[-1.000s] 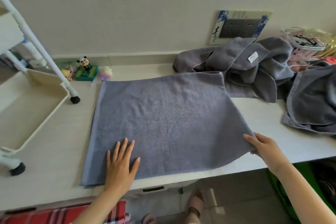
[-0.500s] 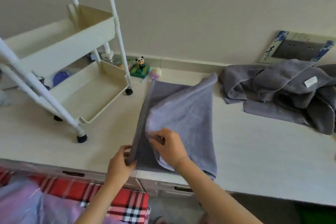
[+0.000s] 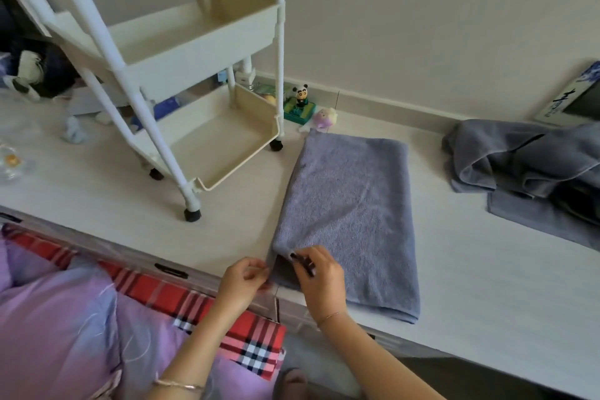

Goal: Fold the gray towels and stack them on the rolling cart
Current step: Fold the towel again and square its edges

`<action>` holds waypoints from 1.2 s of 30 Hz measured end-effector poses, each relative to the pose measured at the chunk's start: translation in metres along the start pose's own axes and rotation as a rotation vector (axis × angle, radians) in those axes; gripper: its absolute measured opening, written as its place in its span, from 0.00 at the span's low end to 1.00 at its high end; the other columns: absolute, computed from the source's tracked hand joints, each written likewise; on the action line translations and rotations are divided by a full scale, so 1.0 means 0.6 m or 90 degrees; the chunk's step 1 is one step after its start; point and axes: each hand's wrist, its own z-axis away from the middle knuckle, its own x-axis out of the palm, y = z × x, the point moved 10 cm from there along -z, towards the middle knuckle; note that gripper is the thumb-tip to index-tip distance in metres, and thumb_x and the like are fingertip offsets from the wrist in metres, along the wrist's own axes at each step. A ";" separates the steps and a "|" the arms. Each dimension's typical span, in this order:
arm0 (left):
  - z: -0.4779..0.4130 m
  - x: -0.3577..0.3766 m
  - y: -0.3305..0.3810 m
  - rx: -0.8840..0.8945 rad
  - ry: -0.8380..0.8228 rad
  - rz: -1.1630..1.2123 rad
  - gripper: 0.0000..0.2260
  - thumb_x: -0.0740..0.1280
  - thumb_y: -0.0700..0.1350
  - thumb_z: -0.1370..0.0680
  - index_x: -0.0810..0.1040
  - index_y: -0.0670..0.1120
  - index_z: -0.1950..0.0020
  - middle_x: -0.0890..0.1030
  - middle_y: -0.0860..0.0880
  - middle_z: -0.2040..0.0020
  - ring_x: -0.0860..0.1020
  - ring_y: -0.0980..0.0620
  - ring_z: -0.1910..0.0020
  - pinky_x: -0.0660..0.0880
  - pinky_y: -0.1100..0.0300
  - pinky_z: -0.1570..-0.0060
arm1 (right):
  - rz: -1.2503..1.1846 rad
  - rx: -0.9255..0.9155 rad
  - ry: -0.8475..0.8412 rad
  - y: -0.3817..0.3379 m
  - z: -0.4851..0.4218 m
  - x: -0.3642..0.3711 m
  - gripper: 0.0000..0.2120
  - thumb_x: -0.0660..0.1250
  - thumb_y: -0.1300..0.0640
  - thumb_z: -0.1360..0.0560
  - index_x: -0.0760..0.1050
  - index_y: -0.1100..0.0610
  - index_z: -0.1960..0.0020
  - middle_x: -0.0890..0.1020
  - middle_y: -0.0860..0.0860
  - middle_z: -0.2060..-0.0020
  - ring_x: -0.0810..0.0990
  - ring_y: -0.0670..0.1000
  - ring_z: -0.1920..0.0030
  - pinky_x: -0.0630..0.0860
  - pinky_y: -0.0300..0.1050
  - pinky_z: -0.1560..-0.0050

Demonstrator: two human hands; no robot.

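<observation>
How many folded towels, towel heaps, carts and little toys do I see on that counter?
Folded towel: 1
Towel heap: 1, towels inside uncountable
Cart: 1
Toys: 2, panda and doll
Total: 5

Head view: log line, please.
gray towel: folded flat | left hand, right hand: pinching its near corner | rolling cart: no towels seen

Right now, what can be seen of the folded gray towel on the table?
The folded gray towel is terry cloth, doubled into a long rectangle lying flat on the white table, its length running from the wall to the front edge. Its right side is a rounded fold; loose edges meet on the left. The left hand and right hand pinch its near-left corner. A cart wheel stands close, apart.
</observation>
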 end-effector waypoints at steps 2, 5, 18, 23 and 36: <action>0.003 0.004 0.003 -0.007 -0.015 0.016 0.05 0.66 0.31 0.25 0.75 0.39 0.57 0.80 0.40 0.64 0.80 0.55 0.74 0.76 0.67 0.72 | 0.032 -0.084 0.002 -0.025 -0.011 0.008 0.04 0.66 0.58 0.29 0.80 0.57 0.59 0.79 0.49 0.64 0.74 0.47 0.63 0.71 0.37 0.65; 0.003 0.005 0.001 -0.018 -0.009 0.059 0.07 0.63 0.35 0.21 0.76 0.39 0.59 0.82 0.37 0.63 0.81 0.52 0.72 0.79 0.62 0.70 | 0.113 -0.182 -0.093 -0.030 0.004 0.063 0.06 0.67 0.57 0.33 0.81 0.55 0.59 0.80 0.47 0.63 0.74 0.48 0.61 0.74 0.42 0.66; 0.005 0.021 0.031 0.000 -0.035 0.057 0.02 0.69 0.42 0.24 0.77 0.45 0.55 0.79 0.49 0.60 0.78 0.53 0.59 0.78 0.61 0.58 | 0.185 -0.120 -0.089 0.054 -0.028 -0.062 0.15 0.60 0.46 0.25 0.81 0.52 0.49 0.82 0.49 0.48 0.79 0.53 0.48 0.72 0.47 0.45; -0.003 0.063 0.073 0.089 -0.122 -0.079 0.11 0.73 0.41 0.27 0.76 0.46 0.47 0.82 0.50 0.52 0.81 0.49 0.50 0.75 0.62 0.51 | 0.389 0.012 -0.135 0.178 -0.038 -0.130 0.23 0.52 0.40 0.25 0.76 0.52 0.42 0.76 0.51 0.48 0.75 0.57 0.47 0.69 0.51 0.41; -0.074 0.182 0.182 0.085 -0.181 -0.077 0.05 0.66 0.48 0.22 0.74 0.53 0.47 0.79 0.52 0.46 0.78 0.52 0.49 0.73 0.57 0.45 | 0.346 -0.029 -0.123 0.208 -0.009 -0.201 0.14 0.56 0.42 0.25 0.73 0.50 0.56 0.72 0.44 0.57 0.71 0.49 0.57 0.64 0.40 0.51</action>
